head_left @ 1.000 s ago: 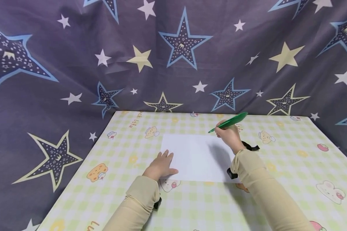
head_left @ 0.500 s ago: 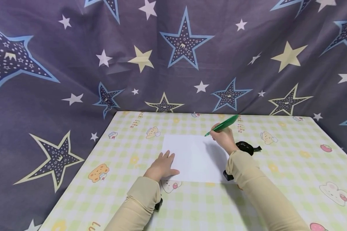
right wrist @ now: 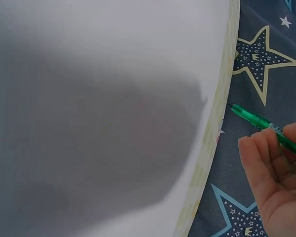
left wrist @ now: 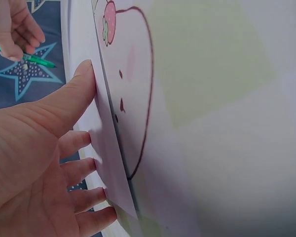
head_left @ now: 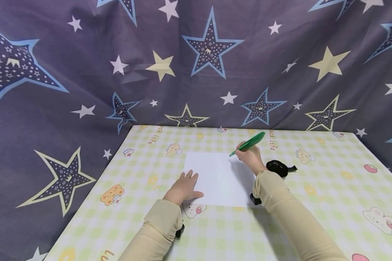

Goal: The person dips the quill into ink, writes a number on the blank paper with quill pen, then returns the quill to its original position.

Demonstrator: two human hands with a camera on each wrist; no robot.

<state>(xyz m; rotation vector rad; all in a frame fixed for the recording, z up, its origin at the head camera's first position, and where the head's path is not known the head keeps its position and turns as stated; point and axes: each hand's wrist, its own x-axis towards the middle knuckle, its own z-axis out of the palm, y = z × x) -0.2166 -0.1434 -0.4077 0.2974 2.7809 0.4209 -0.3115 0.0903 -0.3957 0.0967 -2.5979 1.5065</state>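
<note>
A blank white sheet of paper lies on the table. My left hand rests on its left edge, fingers spread and thumb stretched out; in the left wrist view the thumb and fingertips press at the paper's border. Above the sheet's far right part, my right hand pinches a green pen with a broad, leaf-like top end. The pen slants, its tip pointing down and left, just over the far edge of the paper. In the right wrist view the pen's dark tip is bare and shows apart from the sheet.
A checked green and white tablecloth with cartoon prints covers the table. Behind and at the left hangs a dark curtain with stars. Black wrist gear shows beside the right wrist. The right arm's shadow falls across the paper.
My right hand has moved left and slightly nearer with the pen, its tip coming down toward the paper's far edge. My left hand has stayed on the sheet.
</note>
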